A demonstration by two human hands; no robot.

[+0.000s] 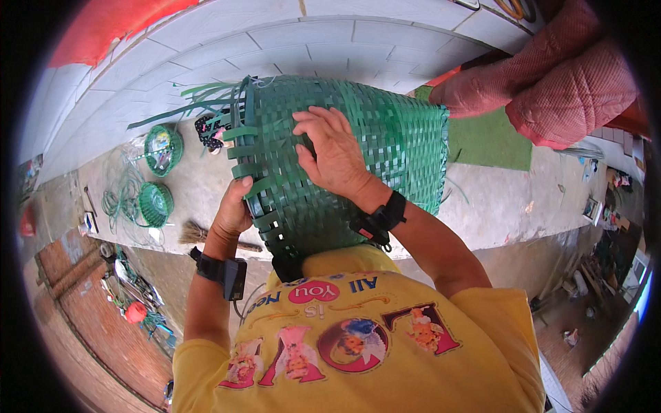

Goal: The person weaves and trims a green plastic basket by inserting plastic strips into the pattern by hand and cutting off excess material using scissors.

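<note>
A large woven basket of green plastic strapping lies on its side before me, its open rim to the left and its base to the right. Loose strap ends stick out past the far part of the rim, while others are folded over along the edge. My left hand grips the near part of the rim; its thumb shows outside and its fingers are hidden behind. Over the upper side wall rests my right hand, palm down with fingers spread and slightly bent, holding nothing.
Two small green baskets stand on the concrete floor at left, beside tangled strapping. A broom head lies near my left wrist. Beyond are a tiled wall, a green mat and pink textured fabric.
</note>
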